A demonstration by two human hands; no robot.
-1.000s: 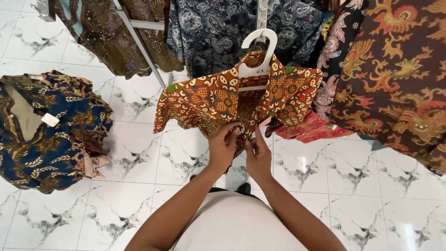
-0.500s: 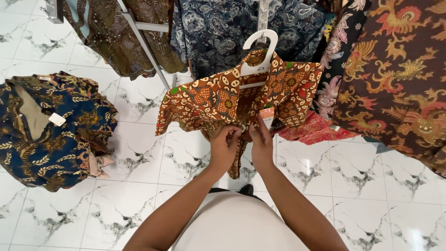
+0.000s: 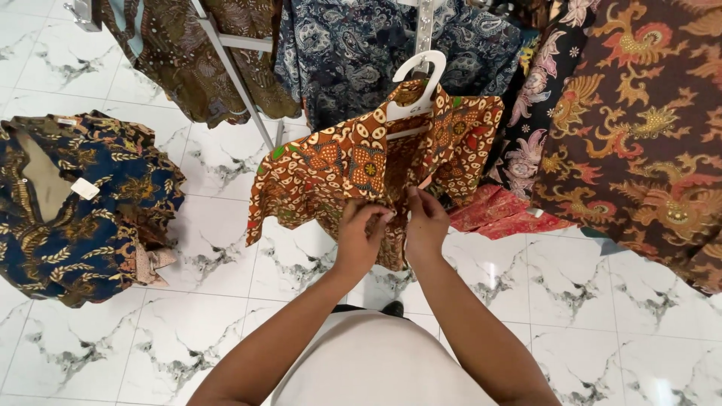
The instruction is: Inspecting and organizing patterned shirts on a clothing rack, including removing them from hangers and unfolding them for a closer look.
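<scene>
An orange-brown batik shirt [image 3: 331, 169] hangs on a white plastic hanger [image 3: 418, 75] in front of me, its hook over a metal rack post. My left hand [image 3: 361, 233] pinches the shirt's front edge at mid-height. My right hand [image 3: 426, 222] grips the opposite front edge right beside it. Both hands meet at the shirt's centre opening, fingers closed on the cloth.
A dark blue and gold batik shirt [image 3: 83, 203] with a white tag lies on the marble floor at left. Brown and navy patterned garments [image 3: 353, 45] hang on a slanted metal rack [image 3: 237, 75] behind. Large dark floral cloths [image 3: 639, 128] hang at right.
My hands have moved slightly up the shirt front, and the shirt and hanger have shifted a little with the view.
</scene>
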